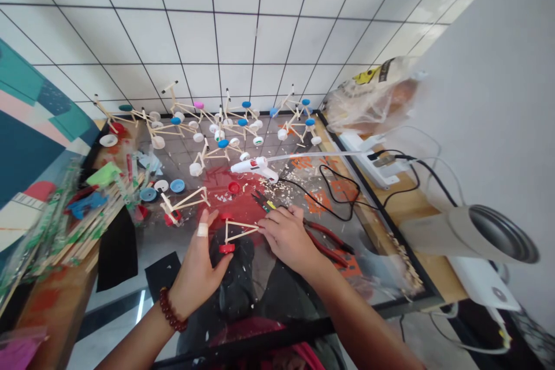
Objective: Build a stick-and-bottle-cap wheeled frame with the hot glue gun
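A small triangular frame of wooden sticks with red bottle caps at its left end lies between my hands. My left hand, with a white bandage on one finger, is spread beside the caps; its thumb touches the lower cap. The fingers of my right hand are pinched around the pointed right tip of the frame. Just behind my right hand are pliers with red handles. A white glue gun lies farther back, near a loose red cap.
Several stick models with caps stand along the back wall. Wrapped sticks pile up at the left. A black cable runs right to a power strip. A grey cylinder and plastic bag are at the right.
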A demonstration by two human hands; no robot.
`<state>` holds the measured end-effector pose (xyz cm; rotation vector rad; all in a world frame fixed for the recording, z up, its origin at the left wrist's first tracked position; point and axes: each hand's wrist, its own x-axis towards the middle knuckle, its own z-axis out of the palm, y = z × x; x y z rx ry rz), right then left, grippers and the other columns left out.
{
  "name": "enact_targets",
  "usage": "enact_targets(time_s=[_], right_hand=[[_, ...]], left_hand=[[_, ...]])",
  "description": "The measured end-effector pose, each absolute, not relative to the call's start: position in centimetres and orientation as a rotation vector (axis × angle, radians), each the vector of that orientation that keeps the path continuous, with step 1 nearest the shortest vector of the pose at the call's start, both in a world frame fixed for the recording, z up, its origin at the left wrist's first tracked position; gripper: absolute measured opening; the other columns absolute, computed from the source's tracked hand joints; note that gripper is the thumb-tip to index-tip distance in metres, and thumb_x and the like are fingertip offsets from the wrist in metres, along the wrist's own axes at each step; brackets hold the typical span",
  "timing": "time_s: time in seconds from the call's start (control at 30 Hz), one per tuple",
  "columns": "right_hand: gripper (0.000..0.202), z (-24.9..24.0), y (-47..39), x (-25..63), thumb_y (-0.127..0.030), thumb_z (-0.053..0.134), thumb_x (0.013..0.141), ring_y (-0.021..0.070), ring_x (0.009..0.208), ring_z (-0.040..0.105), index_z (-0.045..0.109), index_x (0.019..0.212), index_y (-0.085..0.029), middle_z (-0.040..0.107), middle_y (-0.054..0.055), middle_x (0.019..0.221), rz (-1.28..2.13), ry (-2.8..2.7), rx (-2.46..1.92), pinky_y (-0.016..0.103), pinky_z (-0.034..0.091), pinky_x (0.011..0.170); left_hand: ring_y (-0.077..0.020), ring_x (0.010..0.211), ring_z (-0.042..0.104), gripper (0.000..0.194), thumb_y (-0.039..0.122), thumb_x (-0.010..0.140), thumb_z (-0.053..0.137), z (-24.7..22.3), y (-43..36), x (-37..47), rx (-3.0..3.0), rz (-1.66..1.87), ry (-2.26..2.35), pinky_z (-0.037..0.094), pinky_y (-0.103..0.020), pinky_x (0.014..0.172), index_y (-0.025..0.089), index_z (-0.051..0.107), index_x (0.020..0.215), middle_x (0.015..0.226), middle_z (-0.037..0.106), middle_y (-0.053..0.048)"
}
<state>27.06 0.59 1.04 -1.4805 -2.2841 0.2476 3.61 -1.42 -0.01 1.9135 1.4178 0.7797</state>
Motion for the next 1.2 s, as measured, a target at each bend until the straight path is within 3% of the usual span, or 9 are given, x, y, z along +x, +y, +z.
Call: enact_targets(time_s=[0.2,0.5,1.2], right_hand=[[0.015,2.7,0.4,27.5,-0.015,0.056,0.091,0.0189,0.08,0.054,0.065,0.079,-0.019,0.068,0.002,0.079,0.216,-2.207,-1.448,0.039,0.023,0.083],[0.014,1.3,0.5,27.0,-0.021,0.058,0.094,0.0198,0.092,0.058,0.068,0.104,-0.023,0.072,0.004,0.095,0.234,-2.205,-1.398,0.04,0.023,0.089],[0.013,1.0,0.6,26.4,-0.016,0.055,0.093,0.019,0.089,0.057,0.064,0.086,-0.021,0.069,0.002,0.088,0.319,-2.18,-1.528,0.039,0.023,0.091]], left_hand=[[-0.03,0.143,0.037,0.096,0.026,0.086,0.062,0.0,-1.5,3.5,1.91,0.788,1.418,0.031,-0.053,0.117,0.026,-0.005,0.156,0.154,0.039,-0.015],[-0.0299,0.142,0.039,0.099,0.023,0.083,0.064,0.2,-1.5,3.6,1.932,0.806,1.432,0.032,-0.052,0.116,0.025,-0.003,0.156,0.153,0.04,-0.015],[-0.0304,0.142,0.039,0.1,0.022,0.083,0.064,0.1,-1.5,3.5,1.94,0.813,1.42,0.032,-0.053,0.116,0.026,-0.005,0.156,0.151,0.04,-0.016]])
